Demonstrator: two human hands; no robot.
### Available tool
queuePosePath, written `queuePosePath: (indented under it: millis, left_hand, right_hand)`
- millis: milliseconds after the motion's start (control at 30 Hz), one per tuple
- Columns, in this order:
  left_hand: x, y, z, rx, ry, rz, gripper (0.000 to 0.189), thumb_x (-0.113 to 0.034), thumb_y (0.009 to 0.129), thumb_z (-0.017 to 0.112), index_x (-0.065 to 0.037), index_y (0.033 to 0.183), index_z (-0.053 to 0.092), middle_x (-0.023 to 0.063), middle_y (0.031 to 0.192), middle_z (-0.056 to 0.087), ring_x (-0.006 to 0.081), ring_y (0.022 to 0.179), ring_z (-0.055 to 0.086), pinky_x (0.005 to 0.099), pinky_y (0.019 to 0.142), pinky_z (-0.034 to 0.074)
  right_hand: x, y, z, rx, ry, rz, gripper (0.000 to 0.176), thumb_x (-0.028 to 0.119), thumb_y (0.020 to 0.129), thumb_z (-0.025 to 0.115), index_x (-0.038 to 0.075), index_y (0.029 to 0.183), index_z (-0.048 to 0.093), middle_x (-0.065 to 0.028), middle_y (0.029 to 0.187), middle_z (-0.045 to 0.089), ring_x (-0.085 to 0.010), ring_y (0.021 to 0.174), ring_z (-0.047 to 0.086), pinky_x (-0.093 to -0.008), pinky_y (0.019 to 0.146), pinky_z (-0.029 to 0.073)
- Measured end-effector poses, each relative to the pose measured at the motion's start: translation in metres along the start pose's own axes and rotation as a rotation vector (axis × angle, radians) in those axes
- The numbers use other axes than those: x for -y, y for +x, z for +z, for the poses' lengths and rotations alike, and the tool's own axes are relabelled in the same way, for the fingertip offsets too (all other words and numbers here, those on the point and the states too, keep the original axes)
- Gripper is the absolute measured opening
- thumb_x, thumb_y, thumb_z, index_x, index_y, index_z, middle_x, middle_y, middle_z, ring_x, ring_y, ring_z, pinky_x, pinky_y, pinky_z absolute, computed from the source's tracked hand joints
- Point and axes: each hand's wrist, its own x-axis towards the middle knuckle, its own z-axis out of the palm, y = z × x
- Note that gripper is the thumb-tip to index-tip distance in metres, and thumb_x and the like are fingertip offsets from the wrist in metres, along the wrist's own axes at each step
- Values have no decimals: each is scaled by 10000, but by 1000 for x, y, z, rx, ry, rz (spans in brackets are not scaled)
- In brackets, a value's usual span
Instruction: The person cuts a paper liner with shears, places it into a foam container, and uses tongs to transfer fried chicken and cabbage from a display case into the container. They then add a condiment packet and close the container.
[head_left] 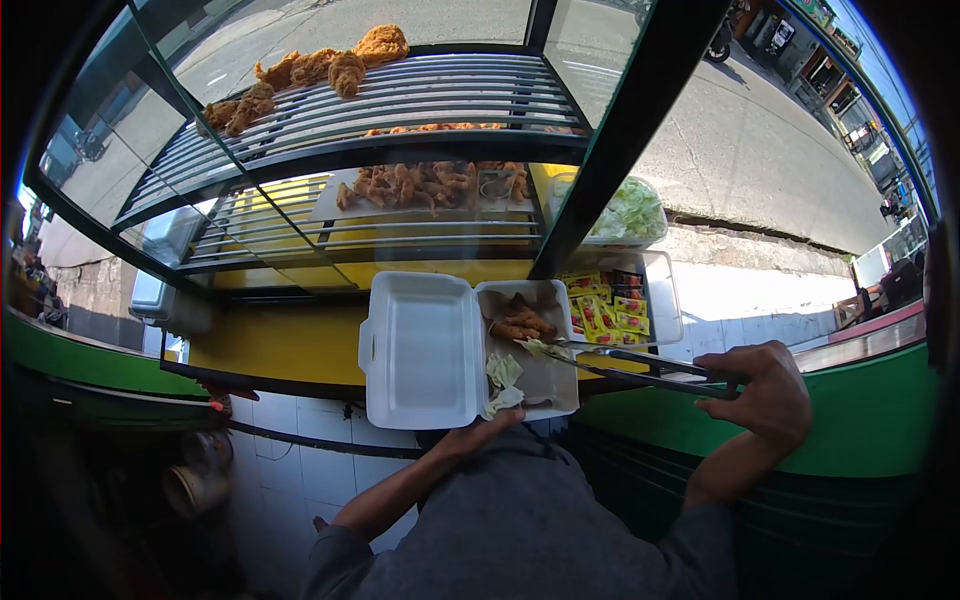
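An open white foam takeout box (422,350) is in front of me, lid folded to the left. My left hand (487,430) grips its near edge, the thumb at the rim and the other fingers hidden. Fried chicken pieces (522,325) lie on brown paper in the back of the box's right half. Shredded lettuce (503,376) sits by the near left corner of that half. My right hand (765,390) is closed around metal tongs (650,368), which reach left into the box. Some lettuce is at their tips, beside the chicken.
Sauce sachets (605,305) fill a clear bin right of the box. Behind it stands a tub of shredded lettuce (630,210). A glass display case holds fried chicken (383,45) on its upper rack (420,85) and smaller fried pieces (420,185) below.
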Motion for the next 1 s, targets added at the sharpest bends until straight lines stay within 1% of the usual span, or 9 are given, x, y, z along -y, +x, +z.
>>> queuePosePath:
  millis: [100,200,300,367,533,633,800,900,1000]
  left_hand:
    - [-5,-1,0,-8,-13,7,485,-296,831,749,21,1160,586,98,1096,601,187,993,577,306,890,476]
    - [-9,-6,3,-21,-29,-6,503,-294,824,766,29,1165,585,100,1093,609,189,982,587,302,889,481]
    - [-8,-8,2,-48,-9,5,526,-296,819,778,35,1176,581,101,1092,616,189,976,594,298,889,484]
    - [-3,-8,1,-54,1,34,540,-315,823,781,48,1172,584,113,1100,614,195,982,594,299,885,487]
    - [2,-5,0,-38,-16,80,556,-346,830,784,68,1149,595,133,1101,610,210,984,590,302,868,496]
    - [6,-4,-2,-16,15,62,544,-340,827,788,68,1133,599,128,1078,614,208,960,593,300,855,501]
    - [-3,-7,1,-32,-33,48,501,-318,828,786,52,1116,609,102,1041,620,184,938,597,296,841,501]
    - [-3,-5,2,-18,-25,-15,472,-329,827,776,31,1091,621,85,1012,627,165,916,594,283,819,490]
    - [-5,-2,4,-12,-54,16,428,-319,826,767,6,1070,633,65,984,637,153,901,594,273,812,479]
  right_hand:
    - [3,4,-4,-47,-69,-47,502,169,624,826,68,1105,721,-117,838,725,-182,651,691,-328,659,542]
    - [-10,3,-7,-267,80,81,520,188,619,825,82,1117,719,-104,852,724,-203,636,681,-338,659,532]
    - [-9,26,-15,-395,-60,222,495,214,639,802,106,1116,720,-102,827,709,-238,663,675,-372,676,527]
    - [1,58,-23,-360,-264,258,465,238,659,773,135,1110,723,-99,785,685,-261,719,671,-400,707,525]
    - [-14,128,-13,-363,-409,158,405,214,680,728,173,1083,729,-123,834,681,-305,797,669,-431,766,540]
    - [-14,128,-18,-324,-458,148,383,194,685,707,173,1066,734,-125,862,682,-309,790,663,-435,768,537]
    - [-12,94,-28,-370,-398,126,325,202,688,681,124,996,749,-112,676,656,-287,677,645,-412,696,503]
    - [-10,60,-31,-394,-209,122,375,216,677,712,96,1031,743,-121,720,687,-263,669,663,-393,684,509]
    - [-12,26,-28,-375,28,47,404,154,662,783,42,1047,731,-136,750,709,-210,659,685,-315,644,524]
